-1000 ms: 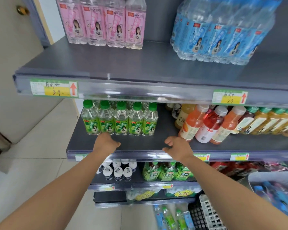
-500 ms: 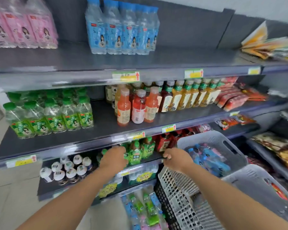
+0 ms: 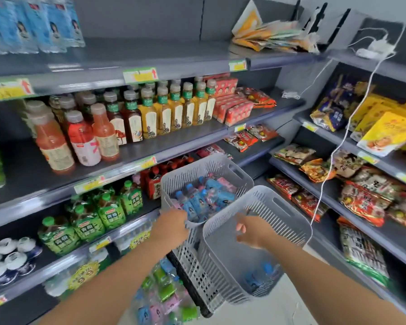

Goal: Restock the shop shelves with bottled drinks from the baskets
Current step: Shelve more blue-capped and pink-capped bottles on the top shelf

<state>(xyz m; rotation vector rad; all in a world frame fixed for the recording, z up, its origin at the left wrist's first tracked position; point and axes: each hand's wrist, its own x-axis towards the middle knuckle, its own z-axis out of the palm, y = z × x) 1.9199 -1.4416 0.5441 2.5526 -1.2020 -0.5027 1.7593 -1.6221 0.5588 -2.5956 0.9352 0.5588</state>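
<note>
"Where the two shelf runs meet in the corner, what's standing there?"

"Two grey plastic baskets with slotted walls and oblong handle holes, over a pale floor (image 3: 279,310). The far basket (image 3: 211,160) holds a heap of blue- and pink-labelled bottles (image 3: 197,202). The near basket (image 3: 279,207) has a few blue bottles (image 3: 260,275) at its bottom. A dark perforated crate (image 3: 188,285) shows beneath."

"And the hands?"

"The left hand (image 3: 174,227) sits at the far basket's near rim, knuckles up. Whether it grips the rim, I can't tell. The right hand (image 3: 253,232) hovers over the near basket, fingers loosely bent, holding nothing."

"The shelving?"

"Dark grey metal shelves (image 3: 131,146), glossy edge strips, yellow-green price tags (image 3: 140,75). Smooth juice bottles (image 3: 103,134) stand upright, crinkled snack packets (image 3: 366,202) lie on the right run, and a white cable (image 3: 333,148) hangs in front."
</note>
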